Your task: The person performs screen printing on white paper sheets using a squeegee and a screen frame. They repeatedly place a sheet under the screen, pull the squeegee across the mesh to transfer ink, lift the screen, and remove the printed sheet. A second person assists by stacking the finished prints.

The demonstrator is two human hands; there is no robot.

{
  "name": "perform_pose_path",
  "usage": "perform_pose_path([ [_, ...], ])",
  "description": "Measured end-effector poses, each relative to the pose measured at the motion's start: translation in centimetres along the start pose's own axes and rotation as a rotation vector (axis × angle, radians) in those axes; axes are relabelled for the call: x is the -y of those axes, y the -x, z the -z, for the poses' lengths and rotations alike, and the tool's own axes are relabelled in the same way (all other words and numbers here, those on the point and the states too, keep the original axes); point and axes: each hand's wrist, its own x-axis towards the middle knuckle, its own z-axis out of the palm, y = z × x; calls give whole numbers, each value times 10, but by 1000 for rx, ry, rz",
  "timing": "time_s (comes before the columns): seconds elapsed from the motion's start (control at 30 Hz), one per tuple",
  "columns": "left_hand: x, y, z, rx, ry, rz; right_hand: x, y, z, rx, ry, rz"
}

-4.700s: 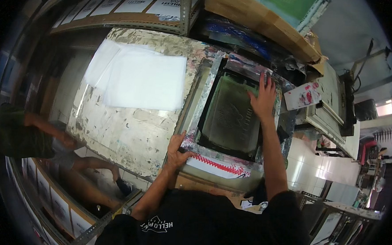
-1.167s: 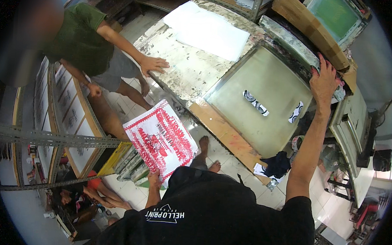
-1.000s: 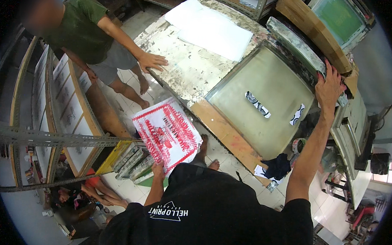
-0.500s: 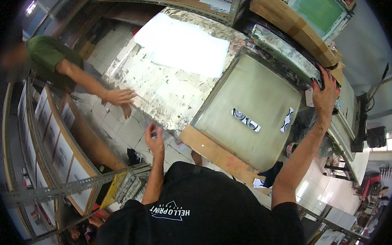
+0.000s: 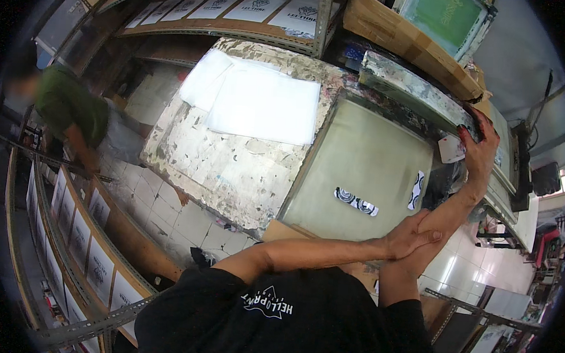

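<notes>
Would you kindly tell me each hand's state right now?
Left hand: closed around the right forearm.
Right hand: curled at the end of the raised frame, apparently holding it.

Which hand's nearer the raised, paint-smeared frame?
Right. The right hand is at the right end of the frame; the left hand is farther off, clasping the right forearm.

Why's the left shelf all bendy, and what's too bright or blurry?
Head view: the left shelf bends because the fisheye lens curves edges near the rim; head view: the white sheets glare almost featureless, and the tile floor shines at right; head view: the other person's head is blurred.
</notes>
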Motion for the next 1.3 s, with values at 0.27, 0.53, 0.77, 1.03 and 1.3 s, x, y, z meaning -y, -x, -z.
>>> perform_pose_path([
  [0.27, 3, 7, 105, -484, -1096, -573, 20, 3, 2, -57, 179, 94],
  [0.53, -10, 48, 361, -979, -1750, 231, 16, -5, 1, -71, 242, 141],
  [0.77, -7, 57, 387, -971, -1710, 35, 10, -15, 3, -71, 238, 160],
  [1.03, -9, 67, 399, -950, -1547, -77, 10, -10, 2, -90, 247, 139],
  [1.3, -3, 73, 383, -800, -1565, -34, 16, -9, 3, -76, 246, 118],
])
